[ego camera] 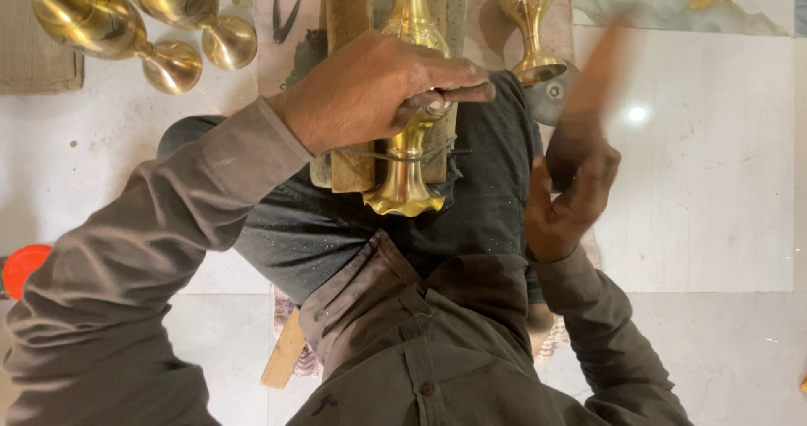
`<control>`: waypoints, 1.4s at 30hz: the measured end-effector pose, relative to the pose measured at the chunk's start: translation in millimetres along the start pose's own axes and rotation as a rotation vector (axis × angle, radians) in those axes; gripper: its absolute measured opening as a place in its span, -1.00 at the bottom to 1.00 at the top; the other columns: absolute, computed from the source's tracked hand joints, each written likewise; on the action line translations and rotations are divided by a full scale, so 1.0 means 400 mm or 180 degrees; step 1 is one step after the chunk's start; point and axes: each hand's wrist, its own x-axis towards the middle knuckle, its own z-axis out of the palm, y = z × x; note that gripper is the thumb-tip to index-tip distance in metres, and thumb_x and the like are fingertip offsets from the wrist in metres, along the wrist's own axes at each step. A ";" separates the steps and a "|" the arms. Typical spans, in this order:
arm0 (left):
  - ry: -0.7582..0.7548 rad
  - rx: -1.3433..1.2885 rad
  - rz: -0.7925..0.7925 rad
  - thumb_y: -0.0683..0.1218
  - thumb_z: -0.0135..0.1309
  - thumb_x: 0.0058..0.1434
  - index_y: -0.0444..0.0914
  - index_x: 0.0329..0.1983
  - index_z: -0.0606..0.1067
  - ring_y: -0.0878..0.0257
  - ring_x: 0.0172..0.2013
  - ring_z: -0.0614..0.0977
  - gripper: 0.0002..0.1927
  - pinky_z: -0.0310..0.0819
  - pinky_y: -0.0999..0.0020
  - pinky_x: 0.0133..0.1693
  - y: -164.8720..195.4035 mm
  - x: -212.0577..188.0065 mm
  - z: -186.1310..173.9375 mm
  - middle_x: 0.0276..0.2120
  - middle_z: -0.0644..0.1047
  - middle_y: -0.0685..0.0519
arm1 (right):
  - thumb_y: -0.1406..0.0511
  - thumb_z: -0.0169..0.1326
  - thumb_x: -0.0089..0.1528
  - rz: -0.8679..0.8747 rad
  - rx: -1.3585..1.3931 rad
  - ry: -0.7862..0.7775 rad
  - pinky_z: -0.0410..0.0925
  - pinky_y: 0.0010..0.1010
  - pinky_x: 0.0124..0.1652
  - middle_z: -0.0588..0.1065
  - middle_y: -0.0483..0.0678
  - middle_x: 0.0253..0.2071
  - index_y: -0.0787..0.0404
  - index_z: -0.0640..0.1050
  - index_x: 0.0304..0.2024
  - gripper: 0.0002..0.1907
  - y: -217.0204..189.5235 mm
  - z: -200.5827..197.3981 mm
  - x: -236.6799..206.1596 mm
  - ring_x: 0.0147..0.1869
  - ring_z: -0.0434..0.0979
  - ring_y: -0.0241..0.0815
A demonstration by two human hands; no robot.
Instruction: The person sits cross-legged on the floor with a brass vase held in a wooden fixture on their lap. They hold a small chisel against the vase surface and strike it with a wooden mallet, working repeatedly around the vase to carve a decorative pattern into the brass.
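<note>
Pale marble floor (698,190) filled the frame beneath a person seated on it, with the brown shirt (403,350) and its buttoned front taking up the bottom of the picture. Just above that, at right of centre, the right hand (567,195) was closed around the lower end of a wooden stick (593,81) that rose blurred toward the upper right. Dark trousers (479,190) dusted with fine specks covered the lap at centre. On the lap lay a wooden block (349,73) running up to the top edge, and a brass vase (405,174) lay along it with its flared foot pointing down toward the shirt. The left hand (374,89), coming in from the left on a long sleeve, was curled over the middle of that vase and gripped a thin dark tool (458,95) pressed against the brass. Thin wire (403,153) crossed the vase stem just under the hand. At far left a bit of an orange thing (21,266) showed. Along the top edge, two more brass vases (126,31) lay on their sides at upper left, dark snips (284,18) beside them, and another brass vase (530,22) stood at upper right of centre.
</note>
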 end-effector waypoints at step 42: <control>-0.0059 -0.0060 0.0126 -0.31 0.30 0.15 -0.18 0.20 0.56 0.04 -0.07 0.71 -0.48 0.66 0.19 -0.07 0.011 -0.040 -0.009 0.00 0.65 0.01 | 0.52 0.17 0.32 -0.0208 -0.0201 0.0104 0.41 -0.39 -0.14 0.31 0.12 0.17 0.34 0.27 0.40 -0.37 0.024 0.011 -0.021 0.08 0.43 -0.12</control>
